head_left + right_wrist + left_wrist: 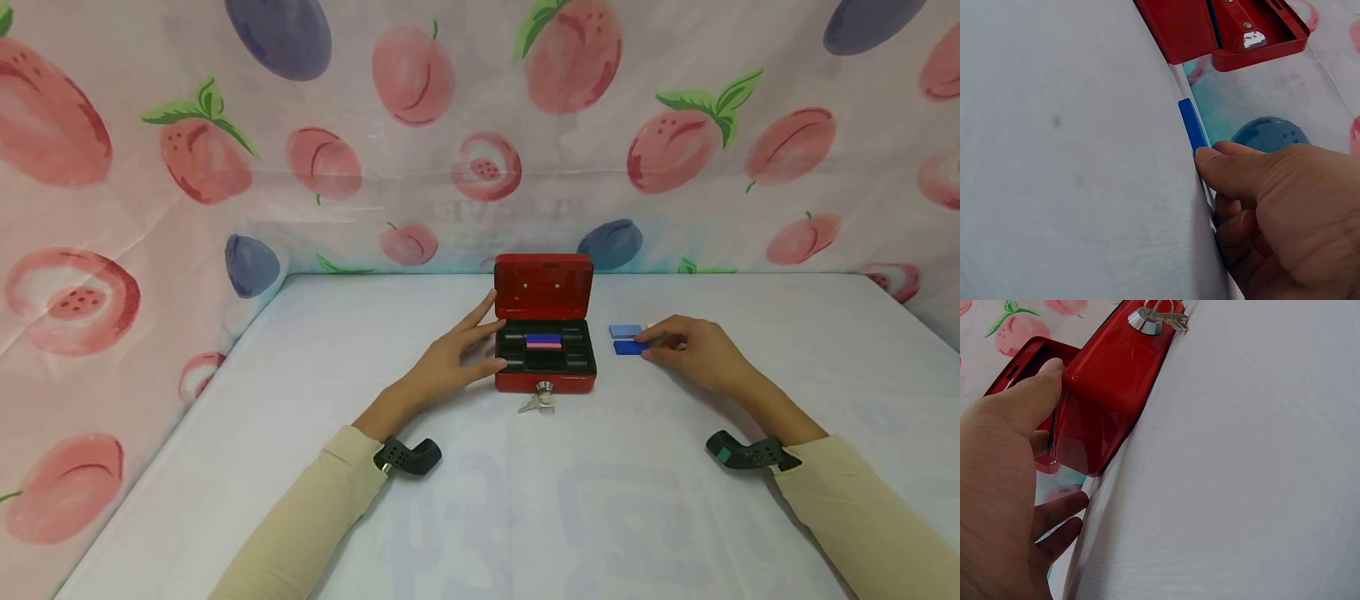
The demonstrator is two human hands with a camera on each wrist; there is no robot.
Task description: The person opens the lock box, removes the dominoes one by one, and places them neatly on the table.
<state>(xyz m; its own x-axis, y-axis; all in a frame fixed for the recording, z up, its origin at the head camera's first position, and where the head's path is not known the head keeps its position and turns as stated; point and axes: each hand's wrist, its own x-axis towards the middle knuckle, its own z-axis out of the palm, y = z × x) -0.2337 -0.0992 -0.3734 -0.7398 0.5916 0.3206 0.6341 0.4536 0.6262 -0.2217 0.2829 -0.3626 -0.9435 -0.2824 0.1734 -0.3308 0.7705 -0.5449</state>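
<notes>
A red cash box (545,382) stands on the table with its lid (543,287) raised and a black tray (576,348) inside. Blue and pink bars (543,340) lie in the tray's middle. My left hand (450,358) touches the box's left side with spread fingers, its thumb at the front corner's rim. To the right of the box, my right hand (701,354) pinches the right end of a dark blue bar (628,347) between thumb and finger. Just behind it lies a lighter blue bar (624,331). A small pale thing beside the right fingers is mostly hidden.
Keys (531,404) hang from the lock (543,387) on the box's front. A white cloth (480,500) covers the table. Behind and to the left rises a fruit-patterned curtain (420,183). Each wrist wears a black camera mount.
</notes>
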